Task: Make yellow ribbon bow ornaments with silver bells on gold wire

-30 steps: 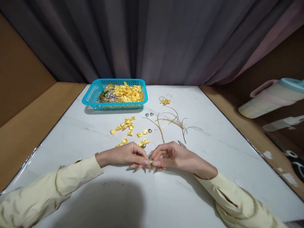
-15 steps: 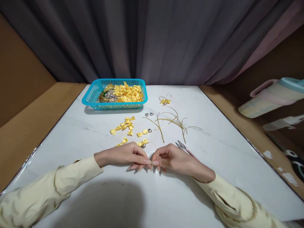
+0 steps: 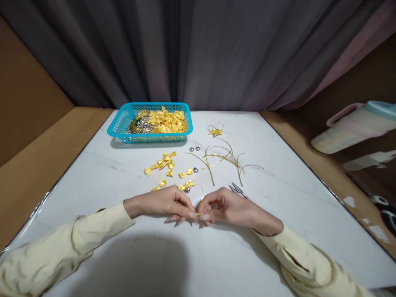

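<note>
Thumb and fingers of my left hand (image 3: 168, 204) pinch a short stretch of thin gold cord (image 3: 199, 214). Just across from it, my right hand (image 3: 227, 207) is closed on the same cord, the fingertips a small gap apart. A thin curve of cord rises behind my hands toward a yellow satin bow (image 3: 186, 185) with a small silver bell-like charm (image 3: 187, 190) at it. Another yellow bow (image 3: 159, 185) lies just beyond my left hand. Scissors (image 3: 237, 189) lie behind my right hand, which partly hides them.
A blue basket (image 3: 148, 135) holds yellow bows, silver pieces and gold cords. Loose bows (image 3: 162, 163), silver charms (image 3: 191, 149) and gold cords (image 3: 222, 156) lie mid-table. A looped bow piece (image 3: 215, 132) sits farther back. A tumbler (image 3: 352, 126) stands at the right.
My right fingertips have drawn slightly to the right, away from my left ones, so a short bit of gold cord now shows between them. Both hands stay closed.
</note>
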Demonstrator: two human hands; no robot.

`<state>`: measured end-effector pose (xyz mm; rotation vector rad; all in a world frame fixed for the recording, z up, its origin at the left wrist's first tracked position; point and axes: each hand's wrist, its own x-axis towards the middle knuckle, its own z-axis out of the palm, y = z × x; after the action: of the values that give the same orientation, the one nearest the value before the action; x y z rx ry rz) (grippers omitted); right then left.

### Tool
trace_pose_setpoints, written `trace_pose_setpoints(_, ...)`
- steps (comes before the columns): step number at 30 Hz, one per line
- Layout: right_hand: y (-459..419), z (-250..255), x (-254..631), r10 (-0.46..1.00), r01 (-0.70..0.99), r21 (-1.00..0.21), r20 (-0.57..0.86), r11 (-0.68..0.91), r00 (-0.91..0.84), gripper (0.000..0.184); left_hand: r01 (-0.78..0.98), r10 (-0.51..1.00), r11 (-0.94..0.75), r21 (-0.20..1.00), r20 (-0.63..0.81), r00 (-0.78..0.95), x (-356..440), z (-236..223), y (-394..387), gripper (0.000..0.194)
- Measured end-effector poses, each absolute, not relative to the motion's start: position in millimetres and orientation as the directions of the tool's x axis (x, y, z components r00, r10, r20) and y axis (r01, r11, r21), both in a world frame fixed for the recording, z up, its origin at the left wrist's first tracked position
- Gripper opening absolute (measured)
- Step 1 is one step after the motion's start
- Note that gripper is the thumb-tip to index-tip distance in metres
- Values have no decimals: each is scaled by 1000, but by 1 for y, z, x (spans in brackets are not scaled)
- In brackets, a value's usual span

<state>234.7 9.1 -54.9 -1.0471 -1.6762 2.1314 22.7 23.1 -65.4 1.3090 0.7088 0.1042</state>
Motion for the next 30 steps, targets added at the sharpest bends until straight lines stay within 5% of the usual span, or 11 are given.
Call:
trace_pose_setpoints(19, 4, -43, 231, 697, 452, -891, -351, -44, -626, 13, 358, 527, 242, 902, -431, 732, 28, -58, 16, 23)
trace_pose_setpoints(30, -9, -40, 223, 840, 453, -797, 119, 399, -530, 21, 372, 695, 87, 924, -324, 642, 29, -42, 11, 30)
